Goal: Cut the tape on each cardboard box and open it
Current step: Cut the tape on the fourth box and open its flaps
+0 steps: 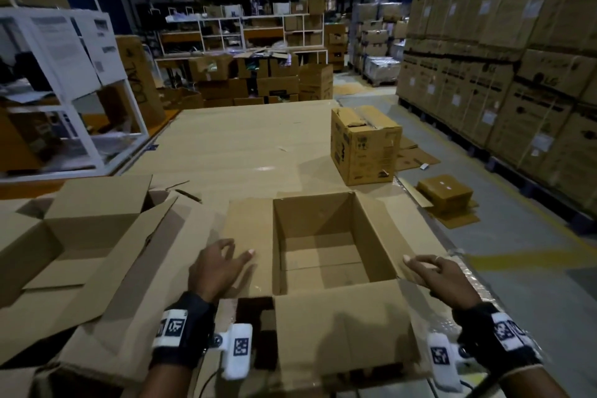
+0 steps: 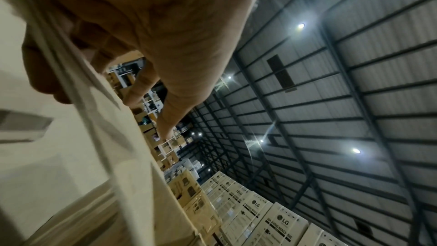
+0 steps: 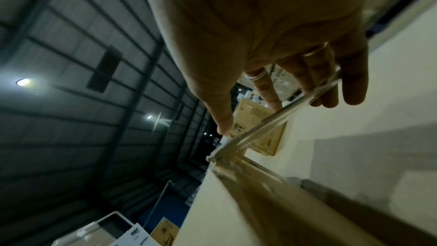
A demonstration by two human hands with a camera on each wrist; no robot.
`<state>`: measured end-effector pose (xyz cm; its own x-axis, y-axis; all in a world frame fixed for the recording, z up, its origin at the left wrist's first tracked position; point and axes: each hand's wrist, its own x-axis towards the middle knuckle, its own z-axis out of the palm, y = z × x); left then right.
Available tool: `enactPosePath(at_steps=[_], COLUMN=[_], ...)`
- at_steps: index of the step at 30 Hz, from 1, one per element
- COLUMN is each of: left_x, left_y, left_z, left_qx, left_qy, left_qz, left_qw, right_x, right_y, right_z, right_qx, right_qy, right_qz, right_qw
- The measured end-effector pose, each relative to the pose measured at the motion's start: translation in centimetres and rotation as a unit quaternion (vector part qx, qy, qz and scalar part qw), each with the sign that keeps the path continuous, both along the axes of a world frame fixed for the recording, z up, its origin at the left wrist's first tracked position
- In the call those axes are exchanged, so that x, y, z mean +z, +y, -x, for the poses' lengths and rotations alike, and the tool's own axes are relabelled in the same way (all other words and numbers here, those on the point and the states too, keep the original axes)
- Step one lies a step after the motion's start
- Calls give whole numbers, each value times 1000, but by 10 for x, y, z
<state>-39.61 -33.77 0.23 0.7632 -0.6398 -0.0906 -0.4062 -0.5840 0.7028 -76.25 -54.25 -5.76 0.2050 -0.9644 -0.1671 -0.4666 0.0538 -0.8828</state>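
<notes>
open box (image 1: 326, 255) in front, closed box (image 1: 363, 145) behind it.

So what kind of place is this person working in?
Most likely a warehouse. Tall stacks of printed brown cardboard cartons stand on pallets along the right, white metal shelving holds boxes at the back, and a high ribbed metal roof with spot lamps runs overhead.

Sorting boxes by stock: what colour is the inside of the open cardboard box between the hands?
Plain brown open cardboard box, unprinted; head view shows it best.
</notes>
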Motion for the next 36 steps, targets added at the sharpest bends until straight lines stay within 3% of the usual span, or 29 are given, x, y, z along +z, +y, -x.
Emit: enactPosePath(at_steps=[3, 5, 7, 10, 16, 19, 23, 29, 36], left_x=[22, 35, 44, 52, 54, 55, 53, 65, 79], left_y=[-1, -6, -14, -29, -44, -46, -52, -35, 11], left_z=[7, 14, 23, 43, 84, 94, 101, 101, 89], left_qx=[-2, -13, -42, -85, -103, -108, -147, -136, -114], left_qy=[-73, -105, -123, -163, -205, -218, -249, -247, -283], left_qz=[13, 3, -10, -37, -98, -131, -167, -143, -112], left_qw=[997, 994, 991, 982, 968, 961, 943, 949, 946], right_x=[17, 36, 60, 86, 101, 98, 93, 99, 121], right_y=[-5, -10, -12, -15, -21, -13, -3, -1, 20], right_z=[3, 6, 5, -8, -39, -50, -58, -55, -55], right_qx=[-16, -17, -1, 54, 143, 143, 134, 153, 195], right_qy=[42, 15, -4, 47, 177, 211, 268, 220, 175], right_qz=[74, 115, 158, 222, 217, 198, 260, 293, 368], right_qw=[996, 993, 987, 972, 949, 946, 918, 918, 892])
